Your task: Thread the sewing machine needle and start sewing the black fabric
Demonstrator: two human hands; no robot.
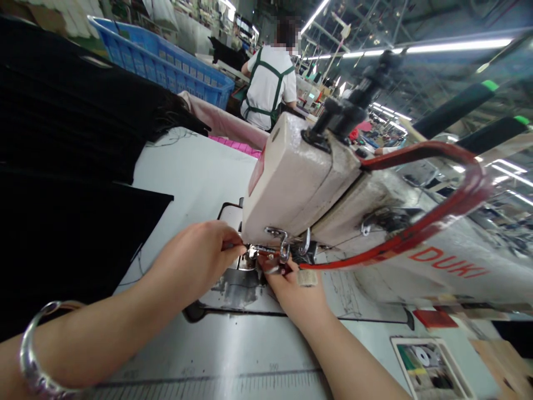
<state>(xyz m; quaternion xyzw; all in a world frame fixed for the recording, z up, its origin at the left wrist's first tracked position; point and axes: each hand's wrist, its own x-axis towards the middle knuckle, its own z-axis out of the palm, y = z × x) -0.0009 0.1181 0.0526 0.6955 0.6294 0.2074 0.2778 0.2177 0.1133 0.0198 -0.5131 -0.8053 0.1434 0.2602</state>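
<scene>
A white sewing machine [287,183] with a red curved tube [474,178] fills the middle and right of the head view. My left hand [206,250] is at the needle area, thumb and forefinger pinched together; whatever lies between them is too small to make out. On the other side of the presser foot [251,258] is my right hand [297,289], its fingers hidden behind the machine's metal guides and lower parts. Black fabric [83,239] lies in a stack and a flat piece left of my left hand.
A blue plastic basket [162,64] stands behind the table, near a pink cloth [227,116]. Farther back a person [270,83] sits facing away. A small tray of bobbins [428,366] is set into the tabletop at lower right. Ruler marks [233,383] run along the front edge.
</scene>
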